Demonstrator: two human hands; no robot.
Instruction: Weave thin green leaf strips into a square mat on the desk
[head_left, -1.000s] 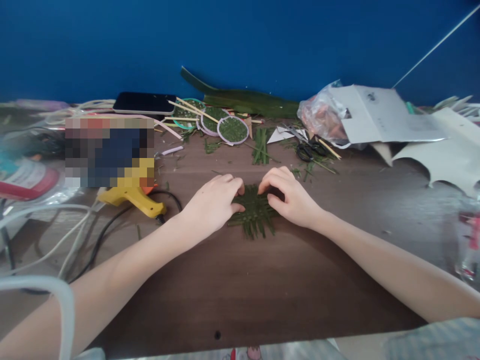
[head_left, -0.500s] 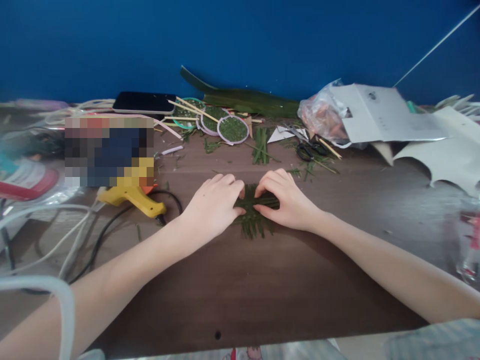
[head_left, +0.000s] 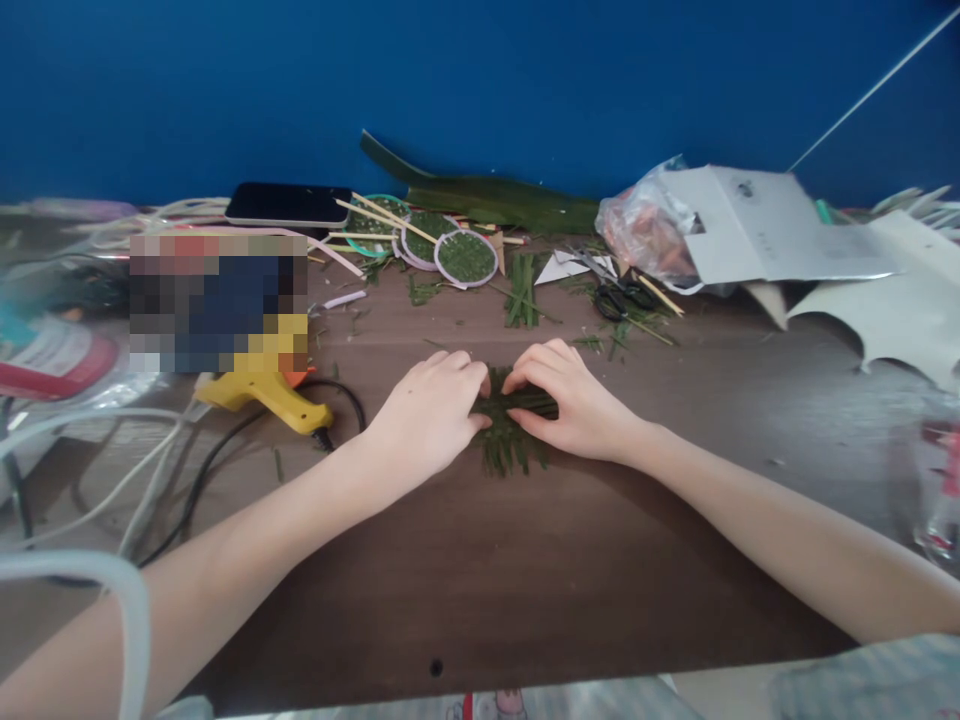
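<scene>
A small mat of woven green leaf strips (head_left: 501,408) lies on the brown tabletop, with loose strip ends fanning out at its near edge. My left hand (head_left: 433,412) is at its left side, thumb and forefinger curled onto the edge. From the right, my right hand (head_left: 574,402) has its thumb and fingertips on the weave, strips passing between them. Both hands are closed on the piece, and their palms hide parts of it. Beyond it lies a bundle of cut leaf strips (head_left: 521,292).
Black-handled scissors (head_left: 621,298), leaf-filled rings (head_left: 466,258), wooden sticks and a long leaf (head_left: 517,203) lie at the back. A phone (head_left: 289,204) and a yellow glue gun (head_left: 264,396) with cables are left. Cut white card (head_left: 780,225) lies right.
My right fingertips have shifted slightly left over the weave. My left hand and the woven piece stay almost where they were.
</scene>
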